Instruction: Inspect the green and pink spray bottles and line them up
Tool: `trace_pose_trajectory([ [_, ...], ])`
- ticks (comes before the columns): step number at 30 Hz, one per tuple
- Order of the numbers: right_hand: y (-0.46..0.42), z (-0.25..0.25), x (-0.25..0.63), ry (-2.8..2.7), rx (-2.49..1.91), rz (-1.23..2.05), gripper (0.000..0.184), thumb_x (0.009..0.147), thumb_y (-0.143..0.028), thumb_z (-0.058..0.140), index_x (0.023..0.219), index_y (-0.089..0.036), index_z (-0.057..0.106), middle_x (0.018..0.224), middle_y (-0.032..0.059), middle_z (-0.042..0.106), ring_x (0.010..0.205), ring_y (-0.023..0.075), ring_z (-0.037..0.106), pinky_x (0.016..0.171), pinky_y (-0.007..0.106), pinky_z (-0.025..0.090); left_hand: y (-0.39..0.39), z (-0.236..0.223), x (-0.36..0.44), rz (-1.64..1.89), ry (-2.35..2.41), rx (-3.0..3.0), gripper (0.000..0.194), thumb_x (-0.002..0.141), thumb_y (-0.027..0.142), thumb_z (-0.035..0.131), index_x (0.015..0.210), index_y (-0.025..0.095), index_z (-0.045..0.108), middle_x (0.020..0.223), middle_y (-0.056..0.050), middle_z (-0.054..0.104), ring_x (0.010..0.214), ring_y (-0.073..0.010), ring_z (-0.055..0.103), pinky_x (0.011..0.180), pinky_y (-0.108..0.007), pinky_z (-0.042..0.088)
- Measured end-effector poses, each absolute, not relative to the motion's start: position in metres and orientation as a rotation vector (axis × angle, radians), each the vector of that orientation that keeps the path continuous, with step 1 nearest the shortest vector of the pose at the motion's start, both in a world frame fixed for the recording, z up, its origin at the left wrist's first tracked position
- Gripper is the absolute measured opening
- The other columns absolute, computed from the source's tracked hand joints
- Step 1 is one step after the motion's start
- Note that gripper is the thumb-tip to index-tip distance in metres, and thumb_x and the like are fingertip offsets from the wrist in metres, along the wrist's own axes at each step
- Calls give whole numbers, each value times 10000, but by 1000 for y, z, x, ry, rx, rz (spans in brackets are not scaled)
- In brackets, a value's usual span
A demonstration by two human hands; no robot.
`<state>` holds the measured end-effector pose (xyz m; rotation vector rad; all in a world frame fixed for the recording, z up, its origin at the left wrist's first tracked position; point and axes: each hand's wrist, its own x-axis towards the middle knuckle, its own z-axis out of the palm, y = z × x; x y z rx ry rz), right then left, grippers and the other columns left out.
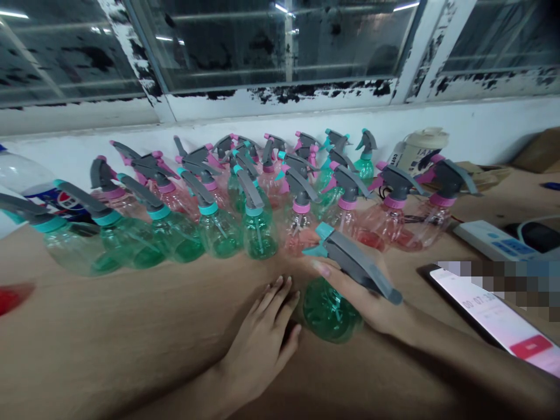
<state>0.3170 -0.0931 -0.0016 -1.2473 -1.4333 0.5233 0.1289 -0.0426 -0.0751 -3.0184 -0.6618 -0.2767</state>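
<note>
Head view: left of the lit phone (494,324), a green spray bottle (330,312) with a grey-and-turquoise spray head (359,259) is held over the surface (144,344); whether its base is touching cannot be told. Its neck is clasped by the grip of the right hand (371,309), thumb laid along the near side, the other fingers mostly hidden. The left hand (269,326), farther left of the phone, is laid palm down just beside the bottle, fingers slightly apart, nothing grasped. Judging by the thin, clear plastic, the bottle should be light, soft-walled and rather slippery if wet, with some weight shifted about by any liquid inside; it is best taken round the firm neck, clear of the trigger, as the belly could be dented by squeezing. Beyond the phone and to its left, turquoise-collared bottles (260,233) and pink-collared bottles (437,219) are ranged in rows. Just beyond the phone, a white device (494,239) is set down; farther beyond, a pale tub (422,146) is seen near the wall.
</note>
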Motion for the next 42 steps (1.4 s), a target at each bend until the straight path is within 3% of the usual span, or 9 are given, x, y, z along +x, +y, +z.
trace_pose_trajectory([
  [5,-93,0,316,-1446,-1234,512,133,826,-271,545,938,-228,604,835,8,637,777,158,618,746,323,486,-43,-74,128,-323,-688,-3056,435,898,261,444,1304,105,415,1425,-136,359,1327,-260,293,1039,-461,341],
  [17,-93,3,316,-1477,-1288,408,128,815,-329,571,746,-229,529,680,-31,558,603,117,541,569,267,452,-43,-72,129,-308,-708,-3092,393,889,249,466,1261,122,456,1420,-143,368,1327,-276,289,1044,-483,322],
  [20,-93,4,316,-1485,-1273,419,128,809,-319,575,730,-234,521,693,-29,577,625,125,567,618,276,479,-43,-71,129,-312,-697,-3090,392,886,235,466,1264,133,457,1422,-136,366,1328,-277,286,1047,-485,317],
  [25,-94,3,315,-1438,-1243,547,145,810,-358,569,890,-238,570,845,24,638,751,167,612,710,327,501,-43,-73,128,-301,-694,-3080,393,901,261,446,1274,137,446,1423,-129,367,1326,-267,294,1046,-473,323],
  [30,-94,0,317,-1473,-1309,449,164,821,-359,550,727,-227,573,741,4,584,715,157,575,690,321,485,-43,-73,129,-287,-691,-3056,398,898,260,457,1269,117,454,1429,-145,350,1328,-276,288,1040,-471,333],
  [37,-93,-1,316,-1450,-1275,495,92,799,-302,570,738,-234,569,761,0,582,725,159,583,699,325,489,-42,-73,129,-275,-698,-3066,405,897,263,462,1278,123,451,1437,-144,336,1330,-274,284,1039,-468,337],
  [40,-93,-3,316,-1443,-1251,541,72,801,-281,574,851,-238,605,808,10,621,757,168,604,755,340,493,-42,-73,130,-260,-684,-3070,404,903,264,454,1279,117,452,1436,-145,338,1334,-274,273,1045,-468,327],
  [42,-93,-3,316,-1434,-1226,565,182,800,-264,579,979,-238,602,915,21,654,833,172,622,815,345,488,-42,-72,130,-253,-684,-3070,407,905,262,451,1284,115,447,1435,-146,340,1334,-275,274,1048,-474,320],
])
